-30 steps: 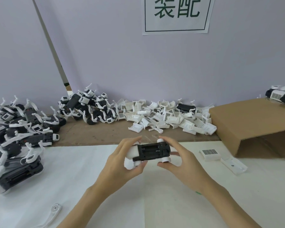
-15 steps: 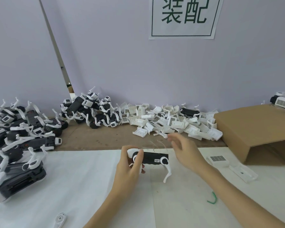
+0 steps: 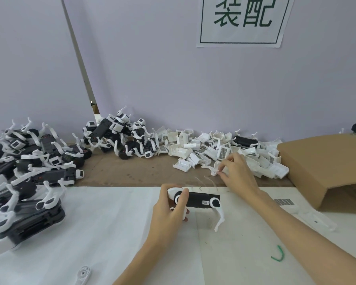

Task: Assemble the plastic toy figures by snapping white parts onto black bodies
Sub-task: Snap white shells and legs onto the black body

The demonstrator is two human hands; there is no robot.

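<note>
Black toy body [image 3: 199, 199] sits gripped in my left hand [image 3: 169, 210] over the white sheet [image 3: 101, 233], one white leg [image 3: 219, 218] hanging. Farther out, my right hand [image 3: 237, 174] pinches a white part [image 3: 215, 170] at the pile of white parts [image 3: 224, 153].

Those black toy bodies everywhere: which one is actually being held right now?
The black body at the table's middle, gripped by the left hand. All the others lie untouched in piles along the wall and left edge.
</note>
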